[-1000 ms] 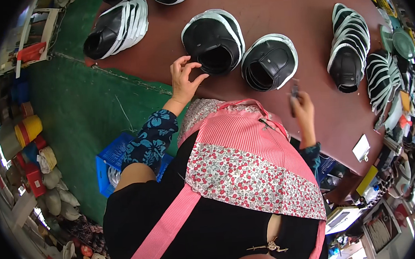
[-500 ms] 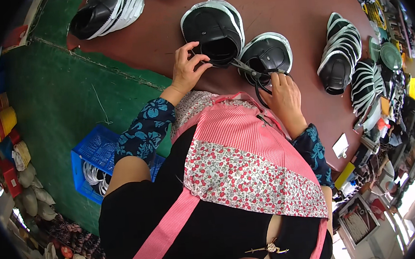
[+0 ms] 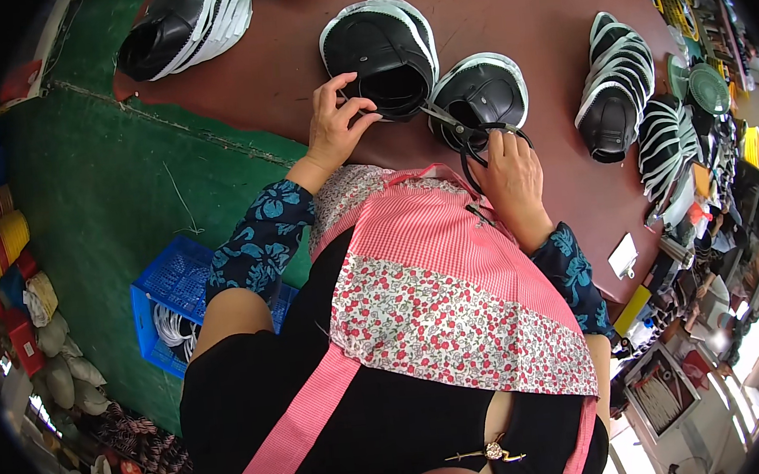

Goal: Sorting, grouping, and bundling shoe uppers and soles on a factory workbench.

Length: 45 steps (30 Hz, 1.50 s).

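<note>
Mid. stack of black shoe uppers [image 3: 372, 46], white-edged, is set on table [image 3: 549, 10], its opening turned toward the wearer. Scissors [image 3: 457, 129] are held by R hand [image 3: 513, 177], approx. R of & nearer than the stack; R grip is closed round the handles, blades pointed up-L, tips placed at stack's near-R edge. R hand is seen back-up, forearm angled in from lower R. L hand [image 3: 333, 129] is placed at stack's near-L rim, fingers bent, thumb & forefinger almost together by the opening; whether anything's pinched in L grip can't be told. 2nd black upper [image 3: 500, 92] is set just R of stack, partly covered by scissors. Blue crate [image 3: 187, 261] is seen on floor [image 3: 109, 205], well nearer & L of stack.
</note>
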### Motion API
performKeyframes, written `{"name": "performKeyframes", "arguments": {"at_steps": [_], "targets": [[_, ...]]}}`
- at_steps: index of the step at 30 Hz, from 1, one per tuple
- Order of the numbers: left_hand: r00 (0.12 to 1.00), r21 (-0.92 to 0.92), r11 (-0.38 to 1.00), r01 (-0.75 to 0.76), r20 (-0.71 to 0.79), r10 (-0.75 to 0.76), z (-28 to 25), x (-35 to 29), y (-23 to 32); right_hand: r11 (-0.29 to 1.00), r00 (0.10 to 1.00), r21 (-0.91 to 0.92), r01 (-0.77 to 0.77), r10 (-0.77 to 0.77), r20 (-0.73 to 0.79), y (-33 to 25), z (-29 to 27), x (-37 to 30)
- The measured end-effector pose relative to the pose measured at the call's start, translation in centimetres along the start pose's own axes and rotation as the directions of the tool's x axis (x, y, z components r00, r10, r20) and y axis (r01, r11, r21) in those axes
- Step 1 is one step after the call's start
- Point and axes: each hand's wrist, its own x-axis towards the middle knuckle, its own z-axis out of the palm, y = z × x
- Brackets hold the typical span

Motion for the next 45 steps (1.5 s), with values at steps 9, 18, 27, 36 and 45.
{"name": "performKeyframes", "arguments": {"at_steps": [9,18,27,36,45], "targets": [[1.000,-0.030,0.999,-0.009,-0.018,0.009,0.2,0.0,0.3,0.982,0.985,0.149,-0.112,0.090,0.147,0.4,-0.5,0.0],[1.000,-0.033,0.999,-0.027,-0.009,0.027,-0.2,0.5,1.1,0.910,0.950,0.382,-0.163,0.040,0.309,-1.1,-2.2,1.7],[0.999,-0.034,0.999,-0.033,-0.015,0.033,0.0,0.5,1.2,0.907,0.953,0.394,-0.149,0.026,0.300,-1.1,-1.6,1.7],[0.997,0.004,0.999,-0.051,0.053,0.051,-0.5,0.6,1.1,0.902,0.969,0.364,-0.231,0.180,0.170,2.0,-1.1,0.2],[0.993,0.199,0.973,-0.114,0.041,0.108,2.4,1.4,4.8,0.993,1.000,0.117,0.020,-0.022,0.015,0.0,-0.1,2.5]]}}
